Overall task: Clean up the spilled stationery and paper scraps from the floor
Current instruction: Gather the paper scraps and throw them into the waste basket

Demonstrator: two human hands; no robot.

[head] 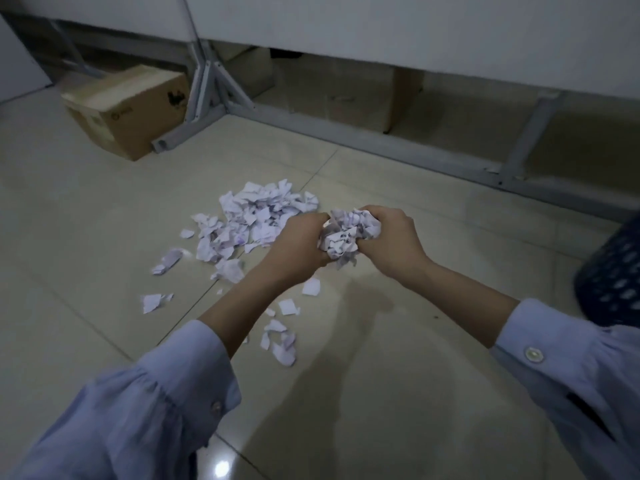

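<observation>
Gathering step: left hand (298,242) and right hand (388,240) fingers clamp a paper wad (346,237). Scraps (256,220) lie beyond left fingers. Next: bin (613,271) it.

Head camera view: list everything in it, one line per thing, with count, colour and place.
Paper scraps: many, white with dark writing, one pile on the floor left of the hands, loose pieces trailing toward the camera.
Paper wad: one, white, crumpled between both hands above the floor.
Cardboard box: one, brown, on the floor at upper left beside the frame.
Metal frame: one, grey, running along the floor under the white surface at the back.
Mesh basket: one, dark, at the right edge, partly cut off.
Floor: beige glossy tiles.
Sleeves: two, light blue, buttoned cuffs.
Left hand: fingers closed on the wad.
Right hand: fingers closed on the wad.
</observation>
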